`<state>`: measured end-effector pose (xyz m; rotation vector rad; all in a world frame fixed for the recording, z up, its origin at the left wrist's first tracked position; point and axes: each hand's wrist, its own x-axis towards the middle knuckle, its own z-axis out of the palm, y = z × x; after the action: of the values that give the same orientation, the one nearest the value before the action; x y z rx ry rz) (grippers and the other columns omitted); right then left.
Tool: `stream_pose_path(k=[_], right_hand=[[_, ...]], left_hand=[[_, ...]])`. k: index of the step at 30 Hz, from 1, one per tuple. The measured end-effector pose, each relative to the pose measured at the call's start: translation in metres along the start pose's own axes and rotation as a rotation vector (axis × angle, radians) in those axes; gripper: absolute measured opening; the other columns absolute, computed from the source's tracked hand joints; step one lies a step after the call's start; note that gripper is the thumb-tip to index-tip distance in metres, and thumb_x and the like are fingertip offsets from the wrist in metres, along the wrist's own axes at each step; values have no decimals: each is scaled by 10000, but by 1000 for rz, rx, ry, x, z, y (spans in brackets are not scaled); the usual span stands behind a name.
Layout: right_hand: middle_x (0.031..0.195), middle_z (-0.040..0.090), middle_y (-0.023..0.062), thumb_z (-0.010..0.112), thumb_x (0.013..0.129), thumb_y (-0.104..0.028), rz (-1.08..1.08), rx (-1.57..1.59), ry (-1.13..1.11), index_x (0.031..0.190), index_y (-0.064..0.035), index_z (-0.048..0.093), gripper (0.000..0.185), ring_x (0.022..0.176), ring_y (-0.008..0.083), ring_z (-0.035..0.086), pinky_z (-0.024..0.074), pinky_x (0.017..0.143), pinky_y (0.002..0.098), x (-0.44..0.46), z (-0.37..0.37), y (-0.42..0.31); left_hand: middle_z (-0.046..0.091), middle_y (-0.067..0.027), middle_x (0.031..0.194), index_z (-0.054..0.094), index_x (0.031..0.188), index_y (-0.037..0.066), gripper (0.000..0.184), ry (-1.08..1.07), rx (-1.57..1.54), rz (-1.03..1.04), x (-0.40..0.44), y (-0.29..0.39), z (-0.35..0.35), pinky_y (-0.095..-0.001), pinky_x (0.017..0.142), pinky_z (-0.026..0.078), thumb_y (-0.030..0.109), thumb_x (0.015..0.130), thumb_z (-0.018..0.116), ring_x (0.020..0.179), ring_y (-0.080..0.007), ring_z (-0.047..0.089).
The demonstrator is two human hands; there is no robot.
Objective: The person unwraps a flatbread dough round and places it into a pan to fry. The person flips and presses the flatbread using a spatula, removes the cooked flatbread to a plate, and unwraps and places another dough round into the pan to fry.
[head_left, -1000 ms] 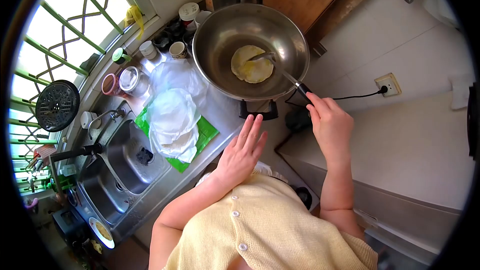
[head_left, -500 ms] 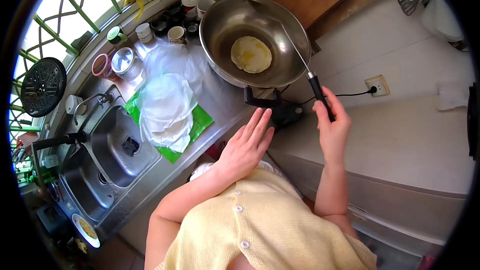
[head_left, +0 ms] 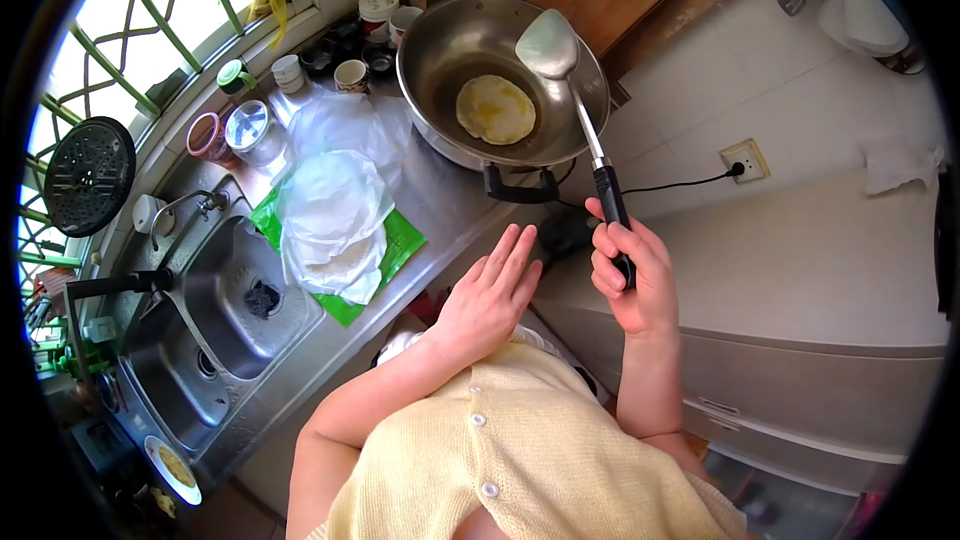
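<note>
My right hand (head_left: 637, 265) is wrapped round the black handle of a spatula (head_left: 550, 46), whose broad metal blade is raised over the right side of a deep steel wok (head_left: 450, 50). Inside the wok lies a round flatbread (head_left: 496, 110) with yellow patches on top, apart from the blade. My left hand (head_left: 490, 290) is held in front of my body with its fingers stretched out, holding nothing. It is just below the wok's near black side handle.
A double sink (head_left: 235, 280) is at the left. White plastic sheets (head_left: 335, 205) lie on a green bag (head_left: 400, 245) beside the wok. Cups and jars (head_left: 255, 130) line the window side. A cord runs to a wall socket (head_left: 745, 160); a plate of food (head_left: 172, 468) sits lower left.
The spatula has been lifted and turned, so its blade now shows broad side up above the wok. My right hand has moved slightly left and down. My left hand has barely moved.
</note>
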<state>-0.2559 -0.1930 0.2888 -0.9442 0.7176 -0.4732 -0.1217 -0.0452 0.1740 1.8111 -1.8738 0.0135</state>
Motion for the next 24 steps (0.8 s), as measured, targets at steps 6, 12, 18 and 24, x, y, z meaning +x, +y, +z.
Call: stream_pose_path(k=[6, 12, 18, 24], right_hand=[[852, 497, -13, 599, 1032, -153, 81, 174, -38, 1399, 81, 485, 450, 575, 40, 447, 335, 464, 201, 8, -6, 5], [823, 484, -18, 631, 1015, -148, 115, 281, -26, 1318, 51, 546, 372, 596, 58, 450, 301, 488, 219, 13, -1, 1], [839, 495, -18, 637, 1014, -149, 77, 270, -22, 1337, 55, 526, 398, 607, 59, 447, 300, 495, 228, 20, -1, 0], [851, 515, -7, 634, 1015, -151, 69, 260, -32, 1354, 64, 511, 420, 608, 68, 450, 305, 500, 230, 23, 7, -5]], left_hand=[[355, -261, 1610, 636, 1331, 22, 496, -8, 26, -37, -8, -3, -3, -442, 1130, 435, 137, 852, 693, 1500, -409, 368], [352, -261, 1614, 636, 1332, 23, 488, -4, 41, -65, -9, -6, -9, -467, 1151, 411, 142, 862, 686, 1495, -414, 373], [350, -266, 1616, 638, 1327, 20, 486, 18, 70, -69, -10, -12, -9, -487, 1169, 388, 142, 859, 682, 1492, -420, 372], [355, -268, 1612, 640, 1313, 10, 506, 42, 63, -70, -7, -17, -12, -493, 1176, 377, 144, 829, 704, 1493, -418, 368]])
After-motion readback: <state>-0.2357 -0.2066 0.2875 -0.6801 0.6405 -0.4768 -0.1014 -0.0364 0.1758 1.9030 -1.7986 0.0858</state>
